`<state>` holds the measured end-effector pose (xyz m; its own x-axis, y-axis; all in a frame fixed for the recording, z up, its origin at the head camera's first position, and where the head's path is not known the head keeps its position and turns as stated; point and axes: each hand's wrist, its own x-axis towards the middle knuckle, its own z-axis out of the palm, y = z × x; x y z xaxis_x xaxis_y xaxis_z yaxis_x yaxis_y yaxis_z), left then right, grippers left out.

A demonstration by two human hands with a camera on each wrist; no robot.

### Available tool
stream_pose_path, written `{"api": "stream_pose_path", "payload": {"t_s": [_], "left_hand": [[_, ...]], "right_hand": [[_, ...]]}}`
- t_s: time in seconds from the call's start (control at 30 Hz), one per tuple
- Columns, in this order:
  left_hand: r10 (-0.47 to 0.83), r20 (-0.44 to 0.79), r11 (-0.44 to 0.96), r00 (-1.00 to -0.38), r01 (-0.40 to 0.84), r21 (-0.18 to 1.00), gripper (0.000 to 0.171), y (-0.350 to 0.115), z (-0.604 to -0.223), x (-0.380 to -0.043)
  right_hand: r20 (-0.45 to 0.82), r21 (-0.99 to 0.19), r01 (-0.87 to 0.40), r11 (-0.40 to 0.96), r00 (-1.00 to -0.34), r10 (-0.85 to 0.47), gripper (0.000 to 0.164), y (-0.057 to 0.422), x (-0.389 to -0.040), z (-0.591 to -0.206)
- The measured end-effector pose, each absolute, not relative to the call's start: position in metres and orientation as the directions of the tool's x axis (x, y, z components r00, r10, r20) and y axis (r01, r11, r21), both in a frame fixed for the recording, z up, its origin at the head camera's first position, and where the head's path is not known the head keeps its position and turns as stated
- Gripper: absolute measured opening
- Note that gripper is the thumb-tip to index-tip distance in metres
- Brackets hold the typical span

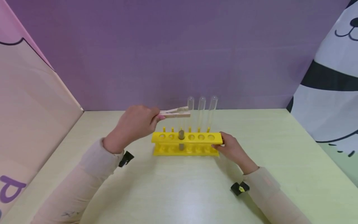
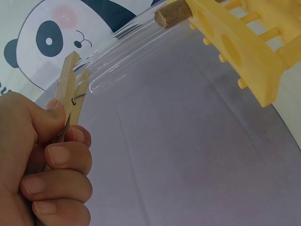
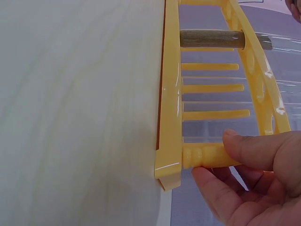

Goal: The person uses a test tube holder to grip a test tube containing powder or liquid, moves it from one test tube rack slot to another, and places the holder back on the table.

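My left hand [image 1: 137, 121] grips a wooden test tube clamp [image 1: 176, 114], its fingers curled round the handles in the left wrist view. The clamp's two wooden arms lie at the upper end of a clear test tube with brown contents [image 1: 181, 146]. That tube stands upright through a hole of the yellow test tube rack [image 1: 187, 153]. My right hand [image 1: 233, 147] holds the rack's right end. In the right wrist view, thumb and fingers pinch its yellow end post [image 3: 211, 155]. Both hands stay on opposite sides of the brown-filled tube.
Behind the brown-filled tube, inverted clear test tubes [image 1: 202, 109] sit on the rack's rear pegs [image 1: 208, 129]. The rack stands on a pale table [image 1: 179, 189]. A purple backdrop [image 1: 179, 56] rises at the far edge, with printed panels on both sides.
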<state>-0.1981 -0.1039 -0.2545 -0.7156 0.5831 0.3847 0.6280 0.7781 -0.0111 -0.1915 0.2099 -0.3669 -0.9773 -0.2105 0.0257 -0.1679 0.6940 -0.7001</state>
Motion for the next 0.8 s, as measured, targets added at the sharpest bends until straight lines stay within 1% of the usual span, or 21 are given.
{"api": "stream_pose_path", "payload": {"t_s": [0.3,0.53,0.8], "left_hand": [[0.586,0.354,0.779,-0.729,0.627,0.001,0.031,-0.102,-0.260,-0.199],[0.591,0.352,0.780,-0.726,0.626,-0.018,0.032,-0.101,-0.264,-0.200],[0.589,0.324,0.783,-0.740,0.622,-0.002,0.032,-0.101,-0.270,-0.200]], "right_hand": [[0.043,-0.694,-0.179,0.698,-0.977,-0.207,0.031,0.209,-0.192,-0.368],[0.030,-0.697,-0.164,0.698,-0.979,-0.200,0.032,0.209,-0.191,-0.368],[0.030,-0.704,-0.164,0.691,-0.979,-0.202,0.032,0.208,-0.191,-0.367]]}}
